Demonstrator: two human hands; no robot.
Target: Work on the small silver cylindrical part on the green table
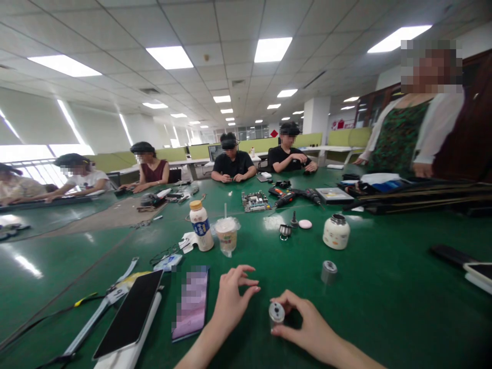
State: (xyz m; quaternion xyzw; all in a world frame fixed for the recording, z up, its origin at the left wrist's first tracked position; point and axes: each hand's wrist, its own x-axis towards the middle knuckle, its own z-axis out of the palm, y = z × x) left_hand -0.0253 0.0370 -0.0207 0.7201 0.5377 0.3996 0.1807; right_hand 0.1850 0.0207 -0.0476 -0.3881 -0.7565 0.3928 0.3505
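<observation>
My right hand [307, 325] rests on the green table [384, 287] and grips a small round metal part [276, 312] between thumb and fingers. Just left of it, my left hand [232, 297] hovers with thumb and forefinger pinched together; I cannot make out anything in the pinch. A small grey metal cylinder [329, 271] stands on the table a little beyond my right hand. Farther back sits a cream-coloured round bottle body [336, 232] with its top off.
Two phones [192, 302] [130, 313] lie at my left. A milk bottle [201, 225], a lidded drink cup [226, 234], small metal parts [285, 231], a pink disc [305, 224], a circuit board [255, 201] and power drills [295, 196] sit mid-table. Several people sit across; one stands at the right.
</observation>
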